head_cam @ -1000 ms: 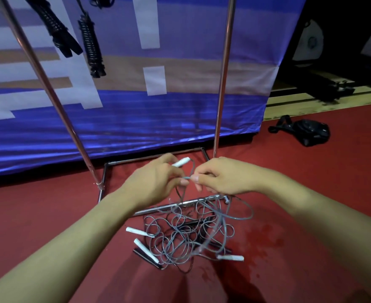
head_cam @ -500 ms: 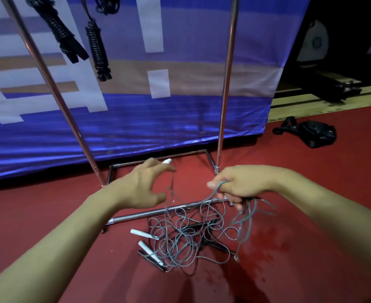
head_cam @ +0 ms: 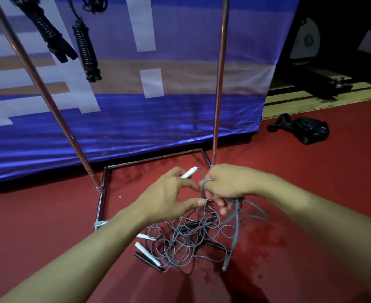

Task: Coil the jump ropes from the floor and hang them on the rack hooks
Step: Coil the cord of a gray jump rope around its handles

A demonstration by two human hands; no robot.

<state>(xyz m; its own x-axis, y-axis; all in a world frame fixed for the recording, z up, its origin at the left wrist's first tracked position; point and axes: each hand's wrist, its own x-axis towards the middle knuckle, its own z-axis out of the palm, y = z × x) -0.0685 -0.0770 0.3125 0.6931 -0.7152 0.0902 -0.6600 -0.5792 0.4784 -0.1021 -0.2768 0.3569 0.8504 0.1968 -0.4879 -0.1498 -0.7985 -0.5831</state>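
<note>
Two coiled black ropes (head_cam: 86, 47) are seen hung at 11 o'clock on the rack (head_cam: 220, 84). At centre, a white handle (head_cam: 189, 172) is held in the curled fingers of the left hand (head_cam: 167, 200); just beside it at 3 o'clock, grey cord (head_cam: 237, 217) is gripped in loops by the right hand (head_cam: 228, 184). At 6 o'clock, the tangled ropes (head_cam: 184, 239) are left on the red floor (head_cam: 311, 193). A black bag (head_cam: 307, 130) is seen at 2 o'clock.

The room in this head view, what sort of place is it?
Probably a gym or sports hall: red rubbery sports floor, a metal rack with coiled black jump ropes hanging from it, and a strip of pale wooden court floor behind the blue banner.
</note>
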